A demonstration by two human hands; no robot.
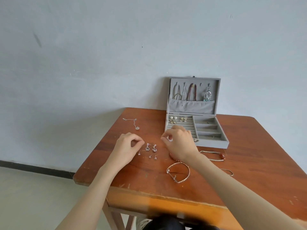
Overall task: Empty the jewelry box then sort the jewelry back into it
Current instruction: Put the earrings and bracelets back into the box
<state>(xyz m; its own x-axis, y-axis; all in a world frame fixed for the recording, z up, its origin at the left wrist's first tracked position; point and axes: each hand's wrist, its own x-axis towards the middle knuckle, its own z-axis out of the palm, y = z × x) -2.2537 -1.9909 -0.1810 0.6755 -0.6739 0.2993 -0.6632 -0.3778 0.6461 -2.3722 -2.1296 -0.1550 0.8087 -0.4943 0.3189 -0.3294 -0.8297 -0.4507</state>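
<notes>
The grey jewelry box (211, 143) stands open at the table's far side, with necklaces (184, 92) hanging in its lid and several earrings (177, 119) in its left slots. My left hand (126, 148) rests on the table with thumb and forefinger pinched together beside a pair of silver drop earrings (150, 147); nothing shows in the pinch. Three small studs (150, 156) lie just in front of it. My right hand (180, 141) hovers at the box's near left corner, its fingertips pinched on a small pale earring (170, 139).
On the wooden table (249, 171) lie a silver pendant necklace (135, 124) at the far left, a gold bracelet (179, 173), a red bead bracelet (173, 157) partly under my right wrist, a pale beaded bracelet (214, 156) and a thin chain (228, 171). A wall stands behind the box.
</notes>
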